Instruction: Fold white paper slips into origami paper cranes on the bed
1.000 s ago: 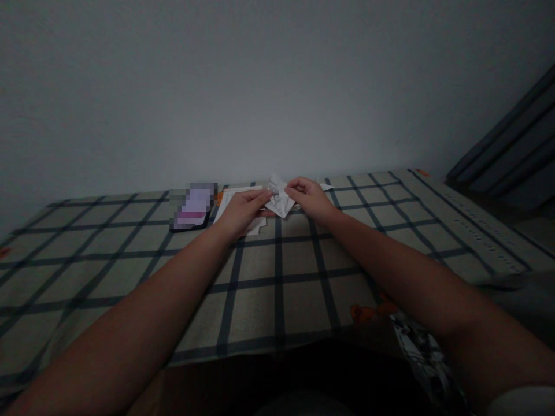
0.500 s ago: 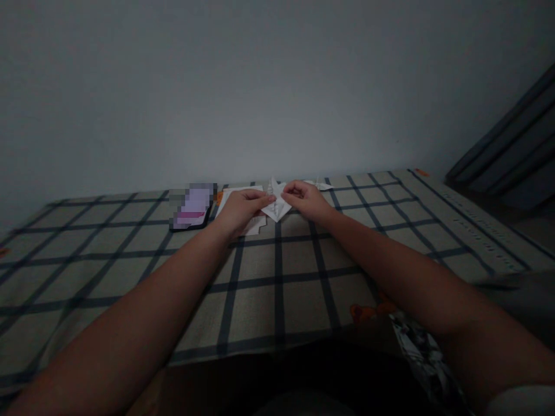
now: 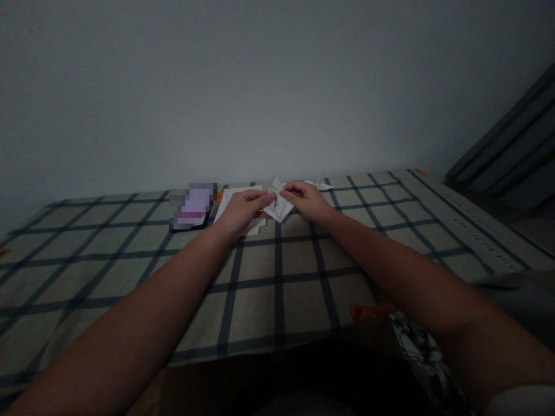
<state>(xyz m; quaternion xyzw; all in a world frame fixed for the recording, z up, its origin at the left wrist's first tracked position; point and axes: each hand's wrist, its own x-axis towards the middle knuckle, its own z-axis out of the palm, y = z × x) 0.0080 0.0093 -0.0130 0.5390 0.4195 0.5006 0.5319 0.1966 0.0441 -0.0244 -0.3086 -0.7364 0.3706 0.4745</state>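
A small folded white paper piece is pinched between both hands, just above a checked cloth. My left hand grips its left side with thumb and fingers. My right hand holds its right upper edge. Under my left hand lie flat white paper sheets, partly hidden by the hand.
A phone with a lit, blurred screen lies left of the sheets. Another small white paper scrap rests near the wall behind my right hand. A plain wall stands right behind the surface. A dark slanted object fills the right edge.
The folded paper has dropped slightly and been pressed narrower between the hands. My right hand has shifted a little left toward my left hand.
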